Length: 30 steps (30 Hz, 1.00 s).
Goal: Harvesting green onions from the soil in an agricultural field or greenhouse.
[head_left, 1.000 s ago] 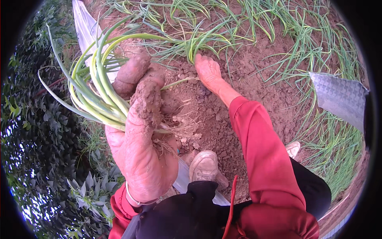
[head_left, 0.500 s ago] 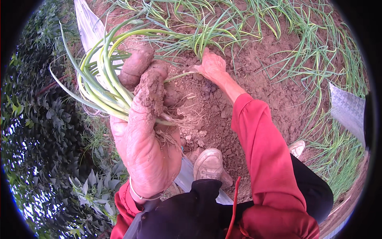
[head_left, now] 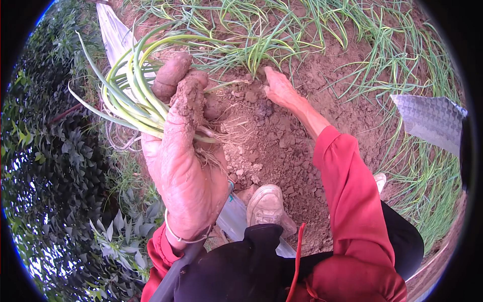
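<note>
My left hand (head_left: 183, 161), caked with soil on its fingers, is closed around a bunch of green onions (head_left: 133, 103). Their long leaves arch up and to the right, and pale stringy roots (head_left: 226, 133) stick out beside the palm. My right hand (head_left: 282, 90) is low over the soil at the base of a growing green onion clump (head_left: 259, 53). Its index finger stretches toward the stems, with the thumb apart below; the other fingers are partly hidden. No onion shows in that hand.
Rows of green onions (head_left: 397, 65) grow across the far and right ground. Loose crumbly soil (head_left: 297, 166) lies before my shoe (head_left: 265, 204). Leafy bushes (head_left: 55, 151) line the left. White plastic sheeting (head_left: 113, 32) lies at far left, and a grey patterned sheet (head_left: 430, 118) hangs at right.
My right hand has drawn back slightly right and down from the clump's stems. The left hand still grips its bunch, almost in place. The grey sheet at right has swung leftward.
</note>
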Motion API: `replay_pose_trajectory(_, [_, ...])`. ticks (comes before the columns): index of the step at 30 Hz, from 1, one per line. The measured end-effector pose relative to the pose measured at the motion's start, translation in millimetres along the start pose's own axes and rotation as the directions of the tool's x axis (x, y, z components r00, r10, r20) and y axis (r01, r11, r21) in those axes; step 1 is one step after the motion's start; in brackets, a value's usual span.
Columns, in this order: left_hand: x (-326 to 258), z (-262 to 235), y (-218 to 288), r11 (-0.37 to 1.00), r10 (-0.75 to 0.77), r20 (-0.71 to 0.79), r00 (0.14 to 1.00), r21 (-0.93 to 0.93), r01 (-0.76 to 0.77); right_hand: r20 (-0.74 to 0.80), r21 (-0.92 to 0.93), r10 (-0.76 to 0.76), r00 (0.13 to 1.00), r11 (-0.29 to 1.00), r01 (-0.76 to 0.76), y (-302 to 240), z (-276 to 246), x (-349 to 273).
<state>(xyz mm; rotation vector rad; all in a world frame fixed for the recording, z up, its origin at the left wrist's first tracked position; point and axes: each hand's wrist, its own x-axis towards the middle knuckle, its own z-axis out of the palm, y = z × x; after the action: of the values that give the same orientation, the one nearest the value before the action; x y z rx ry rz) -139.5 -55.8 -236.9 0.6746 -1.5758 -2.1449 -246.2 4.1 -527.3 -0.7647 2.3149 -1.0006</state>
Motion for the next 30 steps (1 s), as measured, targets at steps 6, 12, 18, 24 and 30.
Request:
replay_pose_trajectory(6, [-2.2, 6.0, -3.4, 0.999, -0.002, -0.010, 1.000, -0.039, 0.001, -0.234, -0.056, 0.129, 0.964, 0.988, -0.146, -8.5, 15.6, -21.4])
replay_pose_trajectory(12, [-4.0, 4.7, -2.0, 1.000, 0.003, -0.020, 1.000, -0.024, -0.004, -0.169, -0.204, 0.071, 0.983, 0.973, -0.105, -29.2, 19.7, -30.8])
replay_pose_trajectory(18, [-6.7, 13.6, -9.8, 0.999, -0.034, 0.000, 0.999, 0.020, 0.034, -0.116, -0.188, 0.048, 0.992, 0.980, -0.069, -13.8, 8.3, -35.9])
replay_pose_trajectory(24, [-11.0, 13.3, -4.4, 0.995, -0.077, 0.043, 0.996, -0.054, 0.080, -0.030, 0.240, -0.130, 0.991, 0.962, 0.133, -94.8, -8.0, -80.4])
replay_pose_trajectory(30, [-23.6, 28.3, 2.7, 0.987, -0.124, 0.216, 0.968, -0.074, 0.143, 0.199, 0.728, -0.336, 0.921, 0.680, 0.091, -178.6, 31.8, -150.2])
